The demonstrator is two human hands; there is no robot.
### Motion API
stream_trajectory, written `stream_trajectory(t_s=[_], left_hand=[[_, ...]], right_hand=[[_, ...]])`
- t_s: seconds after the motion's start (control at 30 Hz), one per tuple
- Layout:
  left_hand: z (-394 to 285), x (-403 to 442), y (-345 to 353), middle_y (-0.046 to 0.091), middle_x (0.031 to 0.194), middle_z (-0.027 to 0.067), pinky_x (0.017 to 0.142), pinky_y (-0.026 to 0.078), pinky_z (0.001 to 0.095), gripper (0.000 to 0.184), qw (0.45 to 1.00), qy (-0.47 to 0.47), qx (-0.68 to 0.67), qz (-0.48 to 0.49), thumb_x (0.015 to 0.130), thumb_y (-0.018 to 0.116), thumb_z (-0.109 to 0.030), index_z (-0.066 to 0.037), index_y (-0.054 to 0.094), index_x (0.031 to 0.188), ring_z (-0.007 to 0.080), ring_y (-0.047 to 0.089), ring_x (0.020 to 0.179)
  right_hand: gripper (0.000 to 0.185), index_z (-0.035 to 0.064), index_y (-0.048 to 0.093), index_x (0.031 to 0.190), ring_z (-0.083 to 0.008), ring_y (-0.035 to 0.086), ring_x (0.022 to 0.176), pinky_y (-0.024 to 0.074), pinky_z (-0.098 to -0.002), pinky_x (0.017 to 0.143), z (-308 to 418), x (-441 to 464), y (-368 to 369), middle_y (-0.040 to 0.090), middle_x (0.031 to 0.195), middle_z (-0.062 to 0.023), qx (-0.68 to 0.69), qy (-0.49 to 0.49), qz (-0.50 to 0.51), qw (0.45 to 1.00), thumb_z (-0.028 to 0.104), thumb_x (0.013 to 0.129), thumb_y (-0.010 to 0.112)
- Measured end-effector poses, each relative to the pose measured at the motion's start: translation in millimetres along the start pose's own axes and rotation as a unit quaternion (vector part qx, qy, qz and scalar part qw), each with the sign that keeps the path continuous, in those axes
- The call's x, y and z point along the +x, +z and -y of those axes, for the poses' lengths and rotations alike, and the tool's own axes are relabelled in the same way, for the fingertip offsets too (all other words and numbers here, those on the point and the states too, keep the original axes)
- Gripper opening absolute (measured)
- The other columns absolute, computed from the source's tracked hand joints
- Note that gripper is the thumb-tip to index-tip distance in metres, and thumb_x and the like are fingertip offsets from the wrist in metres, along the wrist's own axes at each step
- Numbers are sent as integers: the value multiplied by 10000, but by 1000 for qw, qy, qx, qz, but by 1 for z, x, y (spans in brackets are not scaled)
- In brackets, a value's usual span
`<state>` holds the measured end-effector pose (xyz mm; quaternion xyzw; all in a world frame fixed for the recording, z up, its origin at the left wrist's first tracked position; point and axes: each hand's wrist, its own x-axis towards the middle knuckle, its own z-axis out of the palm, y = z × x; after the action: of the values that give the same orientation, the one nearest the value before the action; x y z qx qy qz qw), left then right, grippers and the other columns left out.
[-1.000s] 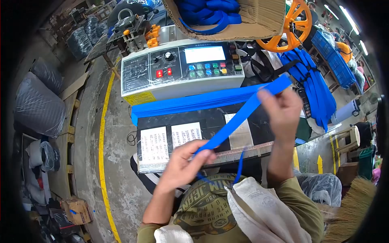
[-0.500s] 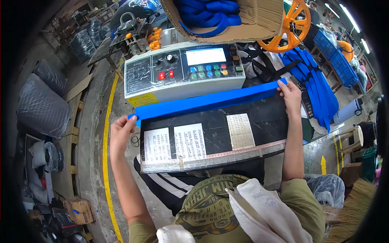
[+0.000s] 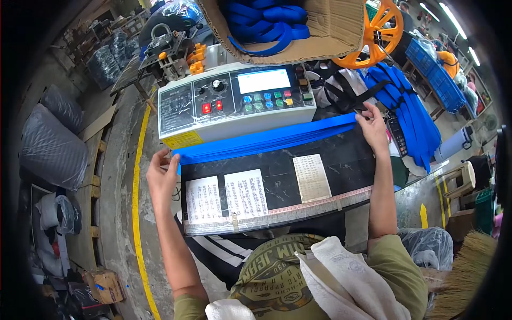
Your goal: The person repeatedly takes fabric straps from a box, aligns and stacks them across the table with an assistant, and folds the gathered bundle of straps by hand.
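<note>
Long blue webbing straps [image 3: 266,140] lie lengthwise in a flat stack along the far side of a black board, with several layered edges showing. At the stack's left end is my left hand [image 3: 162,175], its thumb against the strap end and its fingers apart. My right hand [image 3: 375,130] is at the other end, thumb tip by the strap's end and fingers curved away from the thumb. The black board [image 3: 280,184] spans my lap, with printed paper sheets [image 3: 245,192] and a measuring tape [image 3: 298,208] along its near edge.
Behind the straps stands a control machine [image 3: 237,98] with a lit screen and buttons. A cardboard box [image 3: 333,32] of blue webbing overhangs it, beside an orange reel [image 3: 384,34]. More blue straps [image 3: 413,122] hang at right; a broom [image 3: 469,272] stands lower right.
The blue strap stretched between my hands has come down onto the stack, and layered edges now show. Both hands' fingers have loosened from their pinch. The view has shifted slightly.
</note>
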<state>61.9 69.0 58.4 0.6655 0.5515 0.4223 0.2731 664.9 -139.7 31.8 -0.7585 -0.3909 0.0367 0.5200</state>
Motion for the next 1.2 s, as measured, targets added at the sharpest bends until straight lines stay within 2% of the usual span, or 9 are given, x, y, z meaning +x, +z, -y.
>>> stream_trajectory(t_s=[0.17, 0.33, 0.5, 0.6, 0.67, 0.83, 0.9, 1.07, 1.2], left_hand=[[7, 2, -5, 849, 1057, 180, 791, 623, 411, 484, 989, 49, 136, 44, 941, 930, -203, 30, 796, 1343, 264, 812, 859], [12, 12, -1, 862, 1091, 194, 749, 615, 389, 465, 987, 75, 137, 42, 951, 906, -132, 40, 781, 1365, 205, 796, 845], [-5, 1, -4, 862, 1067, 192, 747, 615, 389, 389, 984, 50, 172, 18, 960, 895, -124, 47, 805, 1296, 202, 799, 815], [-33, -10, -6, 858, 1032, 170, 740, 611, 365, 336, 979, 56, 193, -22, 976, 883, -122, 44, 819, 1261, 183, 784, 795], [-51, -19, -5, 844, 992, 138, 717, 593, 332, 293, 994, 50, 95, -24, 998, 866, -122, 39, 823, 1239, 149, 750, 765], [-99, -56, 18, 808, 933, 88, 660, 542, 281, 261, 993, 105, -41, 45, 1036, 833, -124, 22, 817, 1252, 96, 666, 699], [-120, -71, 22, 812, 957, 85, 672, 542, 280, 270, 988, 135, -48, 60, 1029, 833, -114, 15, 815, 1266, 97, 672, 721], [-155, -91, 18, 825, 1059, 76, 754, 559, 293, 308, 965, 238, -89, 73, 998, 836, -81, -14, 811, 1298, 117, 716, 845], [-195, -92, 31, 840, 1146, 94, 869, 576, 385, 316, 929, 333, -126, -98, 950, 883, -119, -61, 819, 1254, 209, 773, 921]], right_hand=[[699, 64, 680, 1547, -175, 750, 895, 611, -333, 889, 37, 7, -24, 829, 1065, -98, -67, -68, 129, 987, 19, 864, 824], [606, 81, 790, 1410, -262, 814, 1001, 627, -387, 947, 56, 52, -23, 839, 1215, -130, -244, -62, 351, 902, -1, 811, 827], [430, 81, 857, 1246, -284, 819, 1005, 630, -418, 940, 76, 50, -21, 835, 1173, -138, -268, -86, 346, 895, 30, 819, 856], [311, 43, 853, 1152, -248, 781, 902, 608, -367, 856, 129, 17, -25, 786, 921, -100, -299, -315, 145, 889, 40, 843, 888], [248, 47, 841, 1142, -259, 754, 885, 575, -367, 804, 213, -6, -23, 756, 966, -104, -132, -242, 227, 934, 83, 898, 870], [167, 50, 831, 1129, -304, 714, 919, 551, -370, 800, 303, -10, 25, 722, 953, -85, -115, -437, 116, 884, 77, 970, 790], [155, 37, 823, 1110, -299, 723, 938, 558, -374, 804, 311, 18, 64, 730, 935, -102, -140, -585, -65, 796, 80, 965, 789], [173, 23, 808, 1119, -303, 739, 920, 566, -362, 796, 315, 39, 86, 750, 976, -116, -227, -587, 56, 775, 66, 955, 774], [98, 10, 785, 1035, -189, 748, 821, 553, -354, 710, 338, -57, 49, 765, 956, -74, 119, -420, 228, 870, 55, 948, 793]])
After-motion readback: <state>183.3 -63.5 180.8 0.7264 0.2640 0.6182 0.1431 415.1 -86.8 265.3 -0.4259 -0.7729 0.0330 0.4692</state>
